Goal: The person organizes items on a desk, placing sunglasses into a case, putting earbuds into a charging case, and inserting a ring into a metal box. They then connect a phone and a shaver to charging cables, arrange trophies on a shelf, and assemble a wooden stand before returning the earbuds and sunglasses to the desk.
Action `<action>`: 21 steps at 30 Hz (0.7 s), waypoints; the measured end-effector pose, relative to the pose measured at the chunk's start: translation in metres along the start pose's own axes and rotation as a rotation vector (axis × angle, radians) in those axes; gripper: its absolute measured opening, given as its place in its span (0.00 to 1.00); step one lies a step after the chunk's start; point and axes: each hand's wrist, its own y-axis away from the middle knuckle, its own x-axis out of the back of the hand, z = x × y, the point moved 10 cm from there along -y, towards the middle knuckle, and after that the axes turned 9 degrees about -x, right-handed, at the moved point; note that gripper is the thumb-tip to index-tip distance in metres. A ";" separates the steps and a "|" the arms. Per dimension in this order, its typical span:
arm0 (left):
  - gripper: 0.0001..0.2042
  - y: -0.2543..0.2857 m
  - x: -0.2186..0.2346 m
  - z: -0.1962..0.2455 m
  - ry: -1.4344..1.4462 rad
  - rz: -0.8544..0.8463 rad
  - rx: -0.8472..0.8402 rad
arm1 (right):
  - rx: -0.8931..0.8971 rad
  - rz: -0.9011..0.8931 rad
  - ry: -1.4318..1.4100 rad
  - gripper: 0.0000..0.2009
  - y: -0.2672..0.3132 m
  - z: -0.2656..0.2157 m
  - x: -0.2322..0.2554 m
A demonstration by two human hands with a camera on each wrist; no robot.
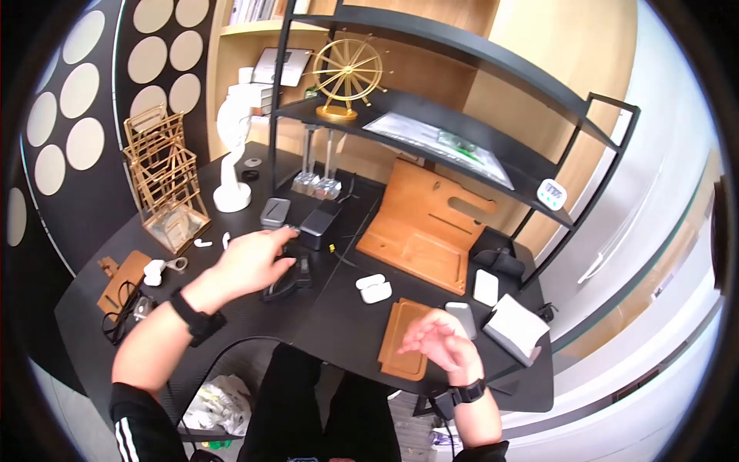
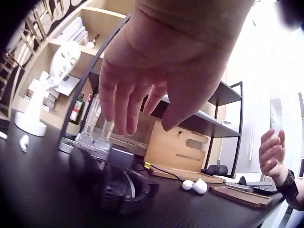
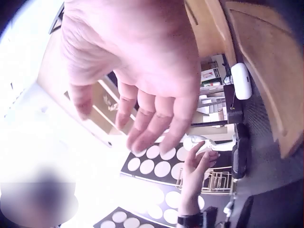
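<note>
One left hand (image 1: 248, 263) and one right hand (image 1: 445, 344), two in all, and two black wristbands (image 1: 202, 323) share one surface (image 1: 331, 323), where I count one black rack (image 1: 462, 48) with two visible shelves, one gold wheel (image 1: 347, 71), one white sculpture (image 1: 232, 127), one openwork tower (image 1: 165, 173), one upright wooden stand (image 1: 412, 200), one small white digital clock (image 1: 551, 195), one pair of headphones (image 2: 116, 185), two loose white earbuds (image 1: 202, 243) and two flat brown pieces (image 1: 399, 333).

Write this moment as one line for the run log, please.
left hand: empty, above headphones | right hand: empty, raised near tray | headphones: on table
</note>
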 end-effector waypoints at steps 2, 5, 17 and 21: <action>0.16 -0.030 -0.026 0.007 -0.030 0.083 -0.065 | 0.154 -0.056 -0.268 0.27 0.003 -0.012 0.011; 0.15 -0.078 -0.059 0.009 -0.010 0.060 -0.035 | 0.131 -0.074 -0.289 0.31 0.008 -0.010 0.015; 0.40 -0.130 -0.167 -0.097 -0.201 -0.432 0.312 | 0.090 0.110 -0.402 0.28 -0.001 0.013 0.042; 0.42 -0.130 -0.169 -0.091 -0.215 -0.506 0.316 | 0.156 0.244 -0.521 0.22 0.002 0.014 0.063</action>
